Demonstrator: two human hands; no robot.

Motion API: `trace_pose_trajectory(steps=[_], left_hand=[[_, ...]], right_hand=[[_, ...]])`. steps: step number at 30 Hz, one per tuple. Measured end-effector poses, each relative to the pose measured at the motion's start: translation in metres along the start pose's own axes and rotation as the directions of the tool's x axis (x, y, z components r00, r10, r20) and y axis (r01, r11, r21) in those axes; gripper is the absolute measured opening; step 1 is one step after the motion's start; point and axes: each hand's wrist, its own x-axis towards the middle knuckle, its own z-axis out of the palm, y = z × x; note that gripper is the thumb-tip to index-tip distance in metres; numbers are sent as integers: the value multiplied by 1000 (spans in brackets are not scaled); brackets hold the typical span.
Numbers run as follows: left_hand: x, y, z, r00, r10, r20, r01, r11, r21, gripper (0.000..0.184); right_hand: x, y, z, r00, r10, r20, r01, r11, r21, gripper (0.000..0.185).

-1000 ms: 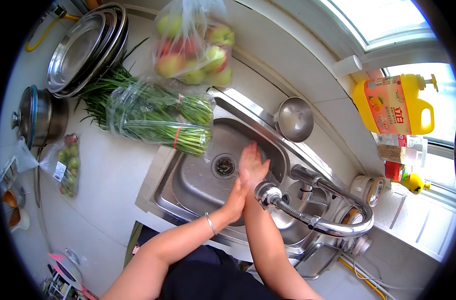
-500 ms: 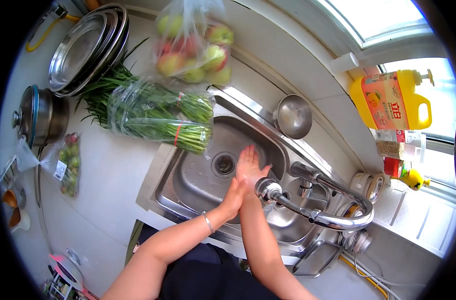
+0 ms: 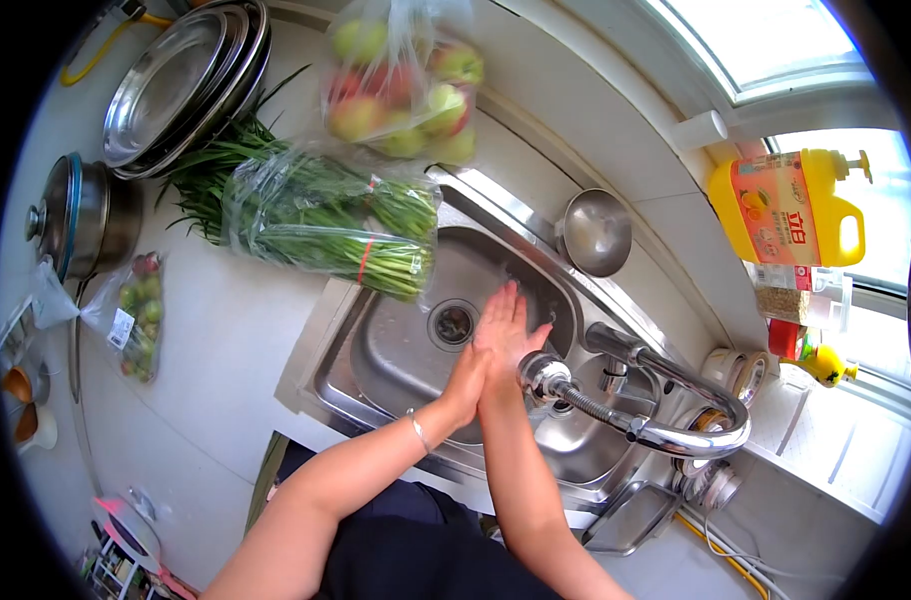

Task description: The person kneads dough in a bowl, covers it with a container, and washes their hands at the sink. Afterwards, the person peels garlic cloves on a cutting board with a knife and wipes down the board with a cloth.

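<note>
Over the stainless steel sink (image 3: 396, 372), both my hands meet beside the shower-style faucet head (image 3: 544, 376). My right hand (image 3: 508, 325) is stretched out, fingers straight and thumb apart, pointing toward the far wall of the basin. Wrapped against its wrist and heel is my left hand (image 3: 468, 382), whose fingertips are partly hidden. A silver bracelet (image 3: 419, 430) circles my left wrist. Water shows on the right hand and near its fingertips. The drain (image 3: 453, 324) lies left of the hands. A bagged bunch of green chives (image 3: 326, 225) overhangs the basin's left edge.
Behind the chives stands a bag of apples (image 3: 401, 95). Stacked metal basins (image 3: 166, 90), a lidded pot (image 3: 101, 220) and bagged fruit (image 3: 141, 315) occupy the left counter. A metal bowl (image 3: 596, 232) sits behind the sink. A yellow detergent jug (image 3: 791, 205) is by the window.
My left hand has slid slightly up the right wrist toward the palm. The right hand remains stretched out, and the view has shifted a little.
</note>
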Motion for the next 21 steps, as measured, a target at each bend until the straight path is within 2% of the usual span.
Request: trace_pose_trajectory(steps=[2, 6, 8, 9, 11, 14, 18, 20, 21], left_hand=[[-21, -11, 7, 996, 80, -35, -78, 996, 51, 42], [-18, -13, 6, 993, 110, -42, -106, 991, 86, 36], [-9, -11, 6, 994, 100, -53, -98, 994, 49, 32], [-5, -10, 6, 994, 101, -46, -98, 994, 50, 32], [1, -10, 7, 995, 79, -56, -74, 993, 88, 31], [8, -8, 7, 996, 89, 7, -89, 992, 90, 30], [16, 10, 13, 996, 84, -24, -84, 996, 11, 30], [29, 20, -5, 998, -66, -9, 66, 989, 136, 39], [25, 22, -1, 998, -64, -9, 64, 989, 134, 39]], right_hand=[[-4, -4, 0, 1000, 0, 10, 0, 1000, 23, 81], [-7, -2, 3, 999, -22, -23, 25, 993, 119, 79], [-9, -3, 8, 1000, -28, -14, 30, 980, 195, 67], [-6, -6, 4, 999, -31, -9, 33, 980, 195, 67], [-1, -9, -7, 992, -68, 110, 55, 991, 120, 68], [-8, -14, 4, 996, -1, 92, -20, 975, 223, 72], [-22, -11, 10, 994, 13, 104, -37, 971, 236, 76], [-34, -6, 1, 967, 70, 246, -132, 961, 245, 80], [-36, -6, 4, 966, 72, 247, -133, 961, 243, 80]])
